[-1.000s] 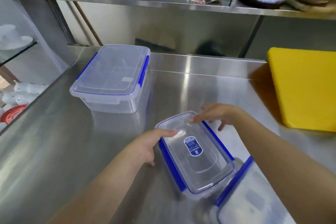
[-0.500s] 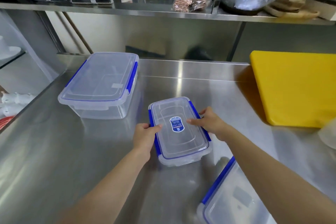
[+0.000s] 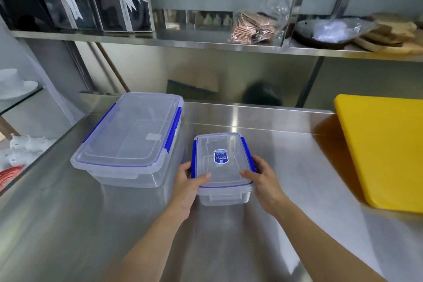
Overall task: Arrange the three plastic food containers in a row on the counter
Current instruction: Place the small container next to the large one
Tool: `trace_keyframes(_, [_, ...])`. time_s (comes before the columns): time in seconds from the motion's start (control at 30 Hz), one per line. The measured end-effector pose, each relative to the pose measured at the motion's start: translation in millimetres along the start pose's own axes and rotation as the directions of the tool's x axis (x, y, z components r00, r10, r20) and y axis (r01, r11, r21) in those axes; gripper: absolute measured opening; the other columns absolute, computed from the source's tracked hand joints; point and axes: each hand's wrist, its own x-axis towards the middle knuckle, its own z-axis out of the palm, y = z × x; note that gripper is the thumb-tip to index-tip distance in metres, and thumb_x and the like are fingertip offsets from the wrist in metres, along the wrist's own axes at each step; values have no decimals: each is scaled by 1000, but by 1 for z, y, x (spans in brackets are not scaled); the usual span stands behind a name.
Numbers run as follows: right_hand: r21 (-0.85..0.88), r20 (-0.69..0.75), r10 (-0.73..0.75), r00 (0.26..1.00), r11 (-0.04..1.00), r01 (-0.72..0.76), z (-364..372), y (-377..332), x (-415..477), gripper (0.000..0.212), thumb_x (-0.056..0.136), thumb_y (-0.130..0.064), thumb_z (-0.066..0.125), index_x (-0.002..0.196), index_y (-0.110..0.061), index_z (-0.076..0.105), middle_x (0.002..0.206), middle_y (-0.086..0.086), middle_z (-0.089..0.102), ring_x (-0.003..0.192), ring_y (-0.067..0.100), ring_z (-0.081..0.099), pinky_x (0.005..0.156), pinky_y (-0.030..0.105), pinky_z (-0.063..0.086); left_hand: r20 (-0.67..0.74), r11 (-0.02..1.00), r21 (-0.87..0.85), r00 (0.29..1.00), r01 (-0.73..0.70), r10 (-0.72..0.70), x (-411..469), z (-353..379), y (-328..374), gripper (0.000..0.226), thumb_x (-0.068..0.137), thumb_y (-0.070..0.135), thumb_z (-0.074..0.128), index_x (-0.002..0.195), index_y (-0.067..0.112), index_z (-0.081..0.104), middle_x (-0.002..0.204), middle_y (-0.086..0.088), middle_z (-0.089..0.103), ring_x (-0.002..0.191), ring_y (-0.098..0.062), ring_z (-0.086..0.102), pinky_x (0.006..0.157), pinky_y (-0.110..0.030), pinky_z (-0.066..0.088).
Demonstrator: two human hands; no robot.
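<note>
Small container shown held between both hands, set on the bench just right of the large container, a narrow strip of bare steel kept between them. Compared with one second earlier, the small container has been carried from the near part of the bench toward the back edge and turned out of a diagonal lie; the third container, then visible at the near right, is no longer in view. Two of three containers are thus judged to be lined up, one remaining to be fetched.

The long axis of the small container is run from near edge to back edge, roughly parallel to that of the large container, which is skewed slightly; its labelled lid faces up. Its near end is set somewhat closer to the near edge than its neighbour's.

The left hand is clasped on the near left corner, thumb over the lid; the right hand is clasped on the near right corner. A yellow board is seen well apart, at the right edge
</note>
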Motion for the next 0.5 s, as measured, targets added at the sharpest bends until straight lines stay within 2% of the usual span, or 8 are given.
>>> trace_keyframes(0.1, [11,-32,-23,999,1000,23,10,7,23,50,77,2,61,121,-13,45,108,4,62,95,21,63,75,32,52,48,997,64,998,-32,29,23,6,14,55,77,17,72,125,27,48,109,4,65,95,-11,64,56,-15,52])
trace_keyframes(0.2, [24,-74,-41,996,999,43,18,8,51,43,82,-1,58,118,-13,39,107,3,57,97,20,59,77,31,51,103,993,108,994,-44,33,49,11,25,59,75,18,74,126,30,46,111,4,64,99,-13,62,63,-19,53])
trace_keyframes(0.27, [-5,-85,-53,995,999,52,19,8,68,38,84,-4,58,113,-13,36,106,4,54,95,18,58,78,30,50,141,981,182,989,-60,34,65,12,26,62,74,17,76,122,37,43,109,10,61,100,-12,59,63,-16,53])
trace_keyframes(0.3, [-37,-83,-63,995,997,60,19,8,75,36,85,-5,57,112,-14,36,105,4,53,92,16,58,77,28,50,164,972,226,986,-70,33,72,12,25,65,74,17,76,123,39,40,109,13,60,103,-11,58,66,-15,54])
trace_keyframes(0.4, [-169,-71,-89,993,983,76,19,11,91,35,87,-7,55,114,-11,33,107,4,52,89,11,57,75,24,51,234,927,354,972,-120,36,89,9,21,78,77,16,74,139,36,30,126,8,52,118,-14,51,90,-26,50])
trace_keyframes(0.5, [-262,-55,-108,993,961,90,18,10,98,43,90,-16,52,124,-8,28,114,5,49,92,11,55,73,17,51,277,883,409,953,-228,118,99,11,18,73,81,17,70,140,34,31,137,7,45,126,-14,46,91,-20,46])
